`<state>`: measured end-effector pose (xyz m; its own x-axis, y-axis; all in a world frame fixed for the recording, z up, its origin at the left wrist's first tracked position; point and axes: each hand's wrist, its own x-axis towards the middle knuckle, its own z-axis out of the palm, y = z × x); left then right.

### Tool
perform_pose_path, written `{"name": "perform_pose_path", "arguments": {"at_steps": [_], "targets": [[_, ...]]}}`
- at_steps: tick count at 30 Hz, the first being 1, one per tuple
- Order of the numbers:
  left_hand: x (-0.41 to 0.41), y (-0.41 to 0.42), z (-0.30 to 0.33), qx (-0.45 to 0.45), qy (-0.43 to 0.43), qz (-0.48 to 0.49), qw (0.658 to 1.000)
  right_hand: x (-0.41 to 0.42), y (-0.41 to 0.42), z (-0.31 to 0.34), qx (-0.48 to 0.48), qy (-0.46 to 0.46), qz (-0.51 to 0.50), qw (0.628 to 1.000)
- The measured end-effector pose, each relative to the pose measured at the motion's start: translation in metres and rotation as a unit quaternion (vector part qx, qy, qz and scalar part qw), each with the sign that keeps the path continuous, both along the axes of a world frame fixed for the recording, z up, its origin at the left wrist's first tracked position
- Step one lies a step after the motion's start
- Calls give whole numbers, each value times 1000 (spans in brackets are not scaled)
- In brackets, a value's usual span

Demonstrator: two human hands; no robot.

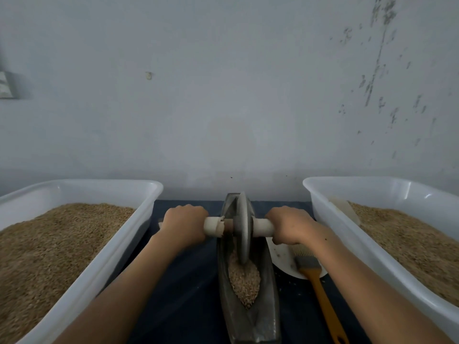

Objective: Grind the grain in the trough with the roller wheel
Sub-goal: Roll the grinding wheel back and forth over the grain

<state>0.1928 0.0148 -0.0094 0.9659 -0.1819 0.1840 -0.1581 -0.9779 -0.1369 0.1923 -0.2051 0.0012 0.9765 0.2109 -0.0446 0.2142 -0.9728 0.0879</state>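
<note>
Two white plastic tubs flank our work on a dark blue tabletop (188, 281) that runs up to a pale, scuffed wall (223, 95) with flaking marks toward its right side. The left tub (139, 219) and the right tub (330, 219) are both smooth, translucent and round-cornered, each heaped with coarse tan husked grain, and they sit at the left and right edges of the tabletop. Between them lies the trough (268, 306), a long, dull grey metal boat shape, narrow and pointed, running from the near edge toward the wall. A mound of pale grain (244, 279) fills its near half. The roller wheel (242, 227), a thin grey disc standing upright on its rim, sits in the trough's groove at the far end of that mound. Our left hand (182, 225) and right hand (289, 225) have fingers curled tight around the pale cylindrical handles on either side. Just right of the trough, a brush (320, 291) with an orange handle rests across a white dish (280, 256).
</note>
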Motion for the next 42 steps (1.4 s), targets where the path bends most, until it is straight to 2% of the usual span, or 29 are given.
{"name": "perform_pose_path", "arguments": {"at_steps": [3,5,8,12,14,16,19,24,28,32,35,37,40,42], "targets": [[0,0,-6,-27,-78,-7,997,2,3,-5,3,-89,-5,996],[0,1,-7,-29,-73,-7,997,1,4,-4,-3,-86,-4,996],[0,1,-3,-4,-8,-2,1000,-4,3,3,-21,-16,2,1000],[-2,3,8,7,133,14,991,-11,-1,10,-2,103,0,995],[-3,3,9,-5,179,17,984,-11,0,11,-7,130,2,992],[-3,4,9,-15,187,20,982,-10,2,10,-8,123,2,992],[-2,4,6,-13,140,22,990,-7,2,8,-11,84,4,996],[0,0,-1,1,-29,18,999,3,1,-5,-4,-49,2,999],[0,-2,-4,-21,-59,25,998,4,3,-9,15,-121,-3,993],[-1,2,-1,-7,28,18,999,0,2,0,-24,-26,15,999],[-4,5,8,-4,123,18,992,-5,0,8,-4,81,12,997],[-5,5,10,-1,163,20,986,-6,-1,8,9,118,5,993],[-4,6,9,-8,166,26,986,-5,0,7,2,100,3,995],[-2,5,6,-14,124,24,992,-3,1,5,-11,58,5,998]]}}
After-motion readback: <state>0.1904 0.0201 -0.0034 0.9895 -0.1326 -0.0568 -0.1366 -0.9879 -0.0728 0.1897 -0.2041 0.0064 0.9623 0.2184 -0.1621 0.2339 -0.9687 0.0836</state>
